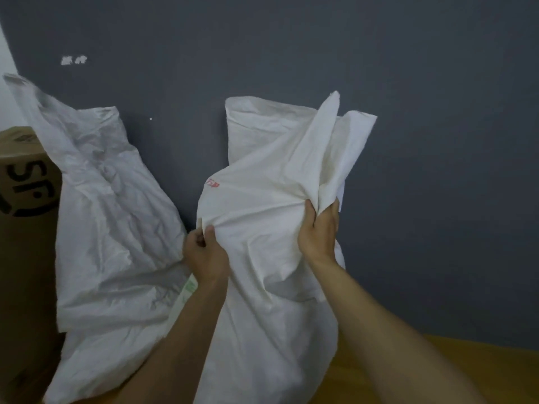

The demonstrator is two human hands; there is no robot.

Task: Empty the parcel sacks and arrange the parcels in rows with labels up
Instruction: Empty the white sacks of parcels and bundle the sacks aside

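A white woven parcel sack stands upright against the dark wall in the middle of the view, with a small red print near its upper left. My left hand pinches a fold of its cloth at the left side. At the right side my right hand grips a bunch of the cloth near the sack's mouth, whose loose flaps stick up above it. A second white sack leans on the wall to the left, crumpled and slumped. Whatever the sacks contain is hidden.
A tall brown cardboard box with black printed letters stands at the far left, touching the second sack. The dark grey wall fills the background. A strip of wooden floor shows at the lower right.
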